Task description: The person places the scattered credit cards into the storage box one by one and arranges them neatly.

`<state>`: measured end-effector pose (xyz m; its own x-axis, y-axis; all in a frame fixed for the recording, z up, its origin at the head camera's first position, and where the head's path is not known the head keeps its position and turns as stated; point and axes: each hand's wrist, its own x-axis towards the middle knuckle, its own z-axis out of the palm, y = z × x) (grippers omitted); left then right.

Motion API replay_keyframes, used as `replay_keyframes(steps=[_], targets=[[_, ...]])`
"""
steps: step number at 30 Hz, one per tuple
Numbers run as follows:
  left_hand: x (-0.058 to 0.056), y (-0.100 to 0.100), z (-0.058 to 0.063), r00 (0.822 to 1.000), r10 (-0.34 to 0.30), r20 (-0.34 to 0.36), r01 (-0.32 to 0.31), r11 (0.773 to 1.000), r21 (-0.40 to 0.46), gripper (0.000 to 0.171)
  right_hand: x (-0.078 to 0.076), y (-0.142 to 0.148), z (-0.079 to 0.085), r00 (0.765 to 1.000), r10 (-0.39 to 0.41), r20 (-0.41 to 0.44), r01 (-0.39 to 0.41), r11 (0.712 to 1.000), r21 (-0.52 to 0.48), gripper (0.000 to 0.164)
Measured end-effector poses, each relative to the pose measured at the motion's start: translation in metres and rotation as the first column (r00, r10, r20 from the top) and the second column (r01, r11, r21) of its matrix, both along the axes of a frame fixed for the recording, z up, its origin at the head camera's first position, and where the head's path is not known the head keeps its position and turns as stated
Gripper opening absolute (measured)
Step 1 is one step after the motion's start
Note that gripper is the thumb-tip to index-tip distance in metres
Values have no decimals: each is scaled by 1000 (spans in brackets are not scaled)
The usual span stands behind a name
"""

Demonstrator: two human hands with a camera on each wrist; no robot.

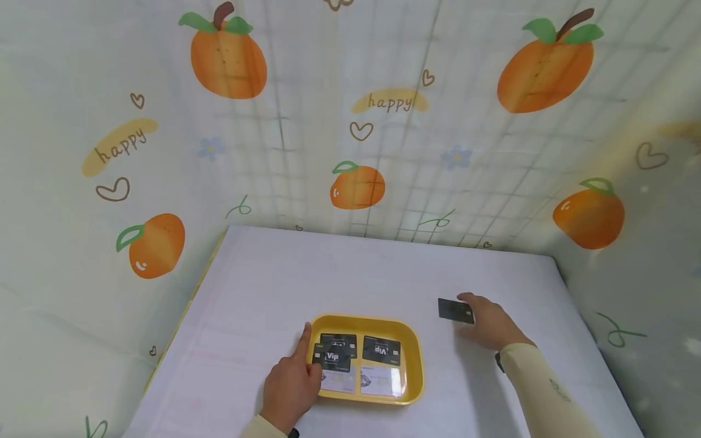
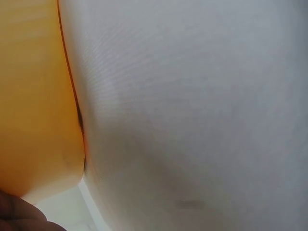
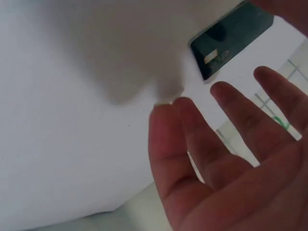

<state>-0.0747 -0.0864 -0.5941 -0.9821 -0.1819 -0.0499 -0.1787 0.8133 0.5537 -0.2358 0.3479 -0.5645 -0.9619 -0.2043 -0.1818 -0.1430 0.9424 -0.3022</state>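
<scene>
A shallow yellow tray [image 1: 413, 389] sits on the white table, with black "Vip" cards [image 1: 381, 351] and pale cards [image 1: 378, 381] lying inside. At the tray's left rim, my left hand [image 1: 290, 383] holds the edge, its index finger stretched along the rim and its thumb at the side. The left wrist view shows the tray's outer wall [image 2: 38, 96] with fingers [image 2: 24, 216] at its lower end. To the right of the tray is another black card [image 1: 454, 310] with a small chip. My right hand [image 1: 493, 322] reaches over its chip end, fingers [image 3: 168, 144] extended and spread.
The white table [image 1: 306, 267] extends behind and to both sides of the tray. A pale curtain [image 1: 306, 152] printed with oranges and "happy" encloses the table at the back and sides. The right hand's shadow [image 3: 120, 72] falls on the tabletop.
</scene>
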Motion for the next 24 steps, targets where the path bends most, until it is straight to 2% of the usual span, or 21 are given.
replay_keyframes(steps=[5,9,19,24], targets=[[0,2,2,1000,4,26,-4,1000,-4,81,-9,1,3,999,13,41,-15,998,60,82],[0,2,2,999,7,31,-7,1000,-14,82,-12,3,3,999,15,44,-17,999,40,85],[2,4,3,1000,2,12,-1,1000,-18,83,-3,8,0,1000,13,9,-13,1000,-4,77],[3,4,3,1000,3,15,-3,1000,-5,83,4,12,-4,1000,-23,-3,23,1000,2,73]])
